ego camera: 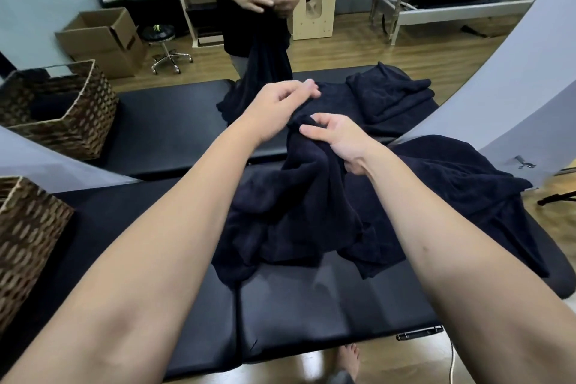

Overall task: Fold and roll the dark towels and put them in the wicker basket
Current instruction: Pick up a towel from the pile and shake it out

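A crumpled dark towel (pixel 299 196) is heaped mid-frame on the black bench (pixel 311 305). One raised fold is pinched by the right hand (pixel 339 140); nothing's held by the left hand (pixel 280 103), its grip loosely apart. Probably soft, floppy, non-slippery stuff, so corners are best taken. Wicker basket (pixel 28 227) is parked lower left.

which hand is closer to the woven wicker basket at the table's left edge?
Left. The left hand is raised over the far part of the crumpled dark towel, on the side toward the woven wicker basket. The right hand grips the towel's raised fold, farther right.
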The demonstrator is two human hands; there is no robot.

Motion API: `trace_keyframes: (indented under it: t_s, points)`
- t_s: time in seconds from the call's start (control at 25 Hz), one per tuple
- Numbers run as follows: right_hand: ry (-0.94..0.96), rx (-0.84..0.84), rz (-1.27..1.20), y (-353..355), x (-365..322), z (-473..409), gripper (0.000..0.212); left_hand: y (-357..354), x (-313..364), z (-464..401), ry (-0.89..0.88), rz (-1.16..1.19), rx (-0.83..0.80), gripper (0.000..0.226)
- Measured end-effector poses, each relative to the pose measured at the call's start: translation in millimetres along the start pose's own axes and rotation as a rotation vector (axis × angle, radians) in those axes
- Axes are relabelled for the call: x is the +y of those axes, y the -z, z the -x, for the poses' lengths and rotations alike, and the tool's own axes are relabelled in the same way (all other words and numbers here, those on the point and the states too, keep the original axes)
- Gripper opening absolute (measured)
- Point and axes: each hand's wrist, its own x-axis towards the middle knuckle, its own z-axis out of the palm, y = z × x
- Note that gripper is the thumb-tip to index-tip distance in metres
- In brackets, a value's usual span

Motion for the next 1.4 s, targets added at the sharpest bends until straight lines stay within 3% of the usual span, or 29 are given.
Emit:
trace_keyframes:
  t_s: [0.12, 0.24, 0.48, 0.6, 0.76, 0.92, 1.04, 1.2, 1.4]
  points:
    - [-0.007, -0.056, -0.072, 7, -14, 7, 0.023, -9, 6, -4, 0.024, -0.082, -0.091, 0.072]
    - [0.068, -0.031, 0.002, 23, -31, 13, 0.019, -8, -2, 8, 0.037, -0.181, -0.096, 0.079]
    - [0.26, 0.094, 0.269, 26, -54, 13, 0.009, 25, 12, 9, 0.166, -0.442, -0.171, 0.045]
    - [0.388, 0.253, 0.313, 30, -74, 13, 0.016, 51, 8, 14, 0.22, -0.378, -0.156, 0.038]
    - [0.507, 0.534, 0.371, 43, -97, 16, 0.019, 88, 11, 21, 0.137, -0.413, 0.025, 0.036]
    - [0.625, 0.777, 0.347, 52, -119, 26, 0.014, 146, 30, 32, 0.006, -0.687, 0.416, 0.027]
    - [0.671, 0.874, 0.424, 54, -126, 32, 0.012, 172, 32, 42, 0.112, -0.798, 0.608, 0.05]
    - [0.557, 0.945, 0.558, 56, -110, 33, 0.016, 169, 19, 57, 0.177, -0.673, 0.57, 0.069]
    - [0.408, 0.987, 0.677, 49, -83, 44, 0.026, 164, 18, 71, 0.222, -0.819, 0.636, 0.069]
